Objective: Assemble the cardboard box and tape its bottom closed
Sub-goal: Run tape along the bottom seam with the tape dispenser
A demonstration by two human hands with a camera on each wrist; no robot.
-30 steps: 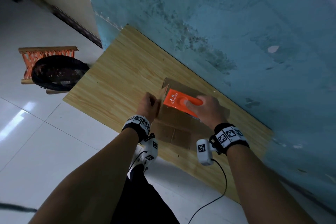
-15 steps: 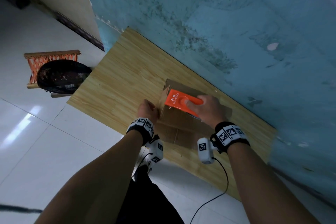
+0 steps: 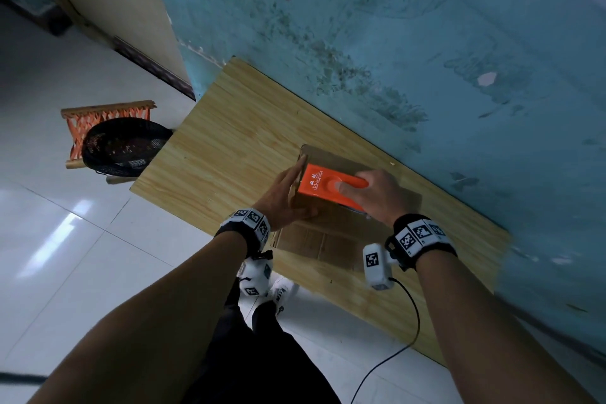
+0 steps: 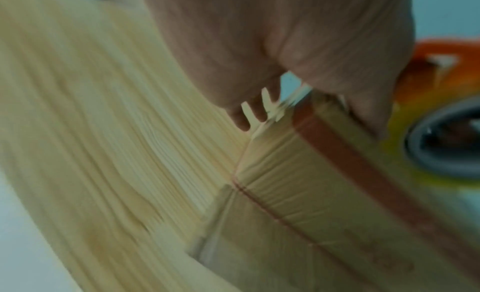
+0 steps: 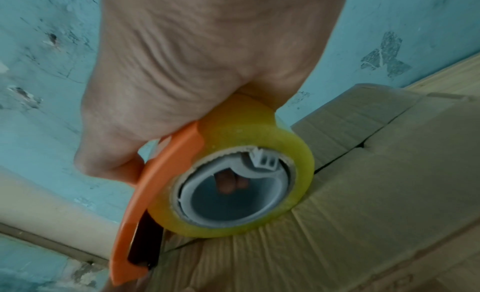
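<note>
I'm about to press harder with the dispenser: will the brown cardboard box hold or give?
The brown cardboard box likely flexes: thin corrugated flaps, seam gap visible. Probably light and apt to slide on the smooth wooden board, hence the left hand bracing its side.

A plain home room: scuffed teal wall (image 3: pixel 426 26), white floor tiles (image 3: pixel 65 256), woven stool (image 3: pixel 105 121)

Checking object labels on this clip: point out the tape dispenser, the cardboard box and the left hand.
tape dispenser (image 3: pixel 323 185), head view, on its orange top cover.
cardboard box (image 5: pixel 389 173), right wrist view, on its upper flap.
left hand (image 3: pixel 282 195), head view, on the back of the hand.
</note>
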